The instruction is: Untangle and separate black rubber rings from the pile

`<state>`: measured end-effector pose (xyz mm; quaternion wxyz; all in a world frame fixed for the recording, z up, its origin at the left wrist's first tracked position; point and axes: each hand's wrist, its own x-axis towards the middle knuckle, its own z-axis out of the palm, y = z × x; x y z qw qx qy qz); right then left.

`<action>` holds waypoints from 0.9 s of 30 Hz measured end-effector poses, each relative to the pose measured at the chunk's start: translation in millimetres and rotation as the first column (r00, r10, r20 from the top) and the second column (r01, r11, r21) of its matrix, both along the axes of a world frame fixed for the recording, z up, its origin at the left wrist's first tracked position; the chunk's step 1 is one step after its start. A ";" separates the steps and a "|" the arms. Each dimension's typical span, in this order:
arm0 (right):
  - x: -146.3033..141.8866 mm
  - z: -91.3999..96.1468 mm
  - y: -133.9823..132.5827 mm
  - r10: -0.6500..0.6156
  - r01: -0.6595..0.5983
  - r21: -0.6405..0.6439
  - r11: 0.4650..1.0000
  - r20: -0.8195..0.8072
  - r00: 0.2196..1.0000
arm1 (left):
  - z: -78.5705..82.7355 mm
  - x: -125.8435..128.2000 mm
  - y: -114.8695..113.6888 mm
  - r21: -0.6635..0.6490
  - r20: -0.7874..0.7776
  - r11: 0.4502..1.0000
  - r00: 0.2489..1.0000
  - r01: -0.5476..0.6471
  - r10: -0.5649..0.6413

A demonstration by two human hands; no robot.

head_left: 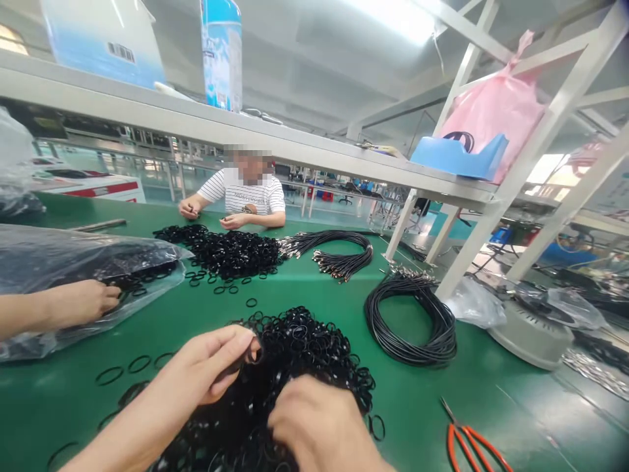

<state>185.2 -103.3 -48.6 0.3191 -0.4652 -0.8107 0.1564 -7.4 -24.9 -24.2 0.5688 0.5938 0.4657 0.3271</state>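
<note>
A large heap of thin black rings (314, 347) lies on the green table in front of me. My left hand (216, 364) is closed in a pinch over the heap, with a black ring (259, 351) between thumb and fingers. Low over the near side of the heap is my right hand (319, 419), somewhat blurred. Its fingers are curled down and together, and what they hold, if anything, is hidden. Single rings, such as one loose ring (377, 427), lie scattered around the heap.
A co-worker's hand (91, 303) reaches at a clear plastic bag (162, 259) on the left. Another person (253, 196) sits across, behind a second ring pile (236, 252). Coiled black cords (410, 328), orange-handled scissors (466, 439) and a shelf (304, 144) are also around.
</note>
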 end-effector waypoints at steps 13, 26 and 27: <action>-23.3 36.1 36.9 -0.207 0.192 -0.082 0.978 -0.232 0.950 | -1.6 8.7 -3.2 0.039 -0.003 0.994 0.995 -0.102 0.103; -19.2 34.0 43.7 -0.251 0.138 -0.258 0.956 -0.483 0.839 | -4.4 6.4 0.7 0.006 0.009 1.000 1.000 -0.028 0.028; -16.5 34.9 44.7 -0.261 0.128 -0.278 0.952 -0.515 0.816 | -4.5 5.2 1.2 0.006 0.008 0.999 0.999 -0.036 0.036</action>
